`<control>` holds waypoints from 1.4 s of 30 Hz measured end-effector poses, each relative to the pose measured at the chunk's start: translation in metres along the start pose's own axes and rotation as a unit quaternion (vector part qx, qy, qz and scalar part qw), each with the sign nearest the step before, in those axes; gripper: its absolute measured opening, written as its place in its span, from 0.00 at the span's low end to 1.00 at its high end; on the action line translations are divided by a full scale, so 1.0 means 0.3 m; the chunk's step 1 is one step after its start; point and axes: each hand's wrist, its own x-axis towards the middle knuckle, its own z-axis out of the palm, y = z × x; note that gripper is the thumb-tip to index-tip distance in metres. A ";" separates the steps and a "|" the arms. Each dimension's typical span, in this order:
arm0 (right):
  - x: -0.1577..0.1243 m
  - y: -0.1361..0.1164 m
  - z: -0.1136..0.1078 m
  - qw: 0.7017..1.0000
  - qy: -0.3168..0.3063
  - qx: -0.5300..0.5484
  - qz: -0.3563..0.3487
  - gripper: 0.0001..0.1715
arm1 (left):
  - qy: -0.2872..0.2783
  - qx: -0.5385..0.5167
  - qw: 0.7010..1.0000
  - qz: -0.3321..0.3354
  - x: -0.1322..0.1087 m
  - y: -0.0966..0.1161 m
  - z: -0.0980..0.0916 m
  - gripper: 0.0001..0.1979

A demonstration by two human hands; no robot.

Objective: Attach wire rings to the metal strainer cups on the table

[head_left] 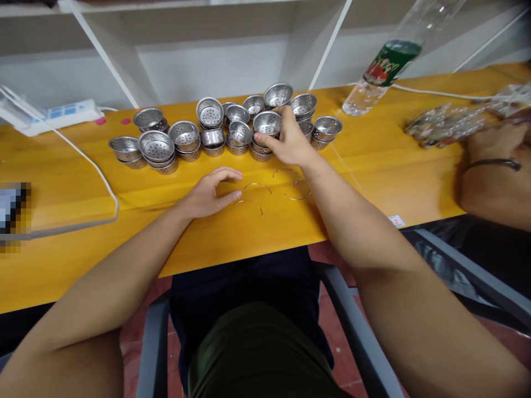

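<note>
Several small perforated metal cups stand in stacks along the back of the yellow table (186,243). My right hand (288,138) is closed round the rim of a metal cup (266,122) that sits on top of a stack, thumb at its left side and fingers behind. Left of it, my left hand (211,193) is over the table with thumb and fingers apart, holding nothing. Several thin curved wires lie between and below my hands, one wire (250,203) close to my left thumb. A stack of cups (156,146) stands beyond my left hand.
A plastic bottle (384,66) with a green label stands at the back right. At the right edge, another person's hand (493,143) is by clear plastic packets (443,126). A power strip (62,116) and white cable (93,163) lie on the left, near a pixelated object (12,207).
</note>
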 end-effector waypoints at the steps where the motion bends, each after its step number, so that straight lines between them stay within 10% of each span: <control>1: 0.001 0.009 0.002 1.000 0.001 -0.002 -0.002 0.59 | 0.001 0.001 1.000 -0.001 0.000 0.000 0.000 0.20; 42: 0.020 0.032 -0.002 0.997 0.075 0.014 0.010 0.53 | 0.033 0.001 0.999 -0.003 -0.001 -0.016 0.006 0.21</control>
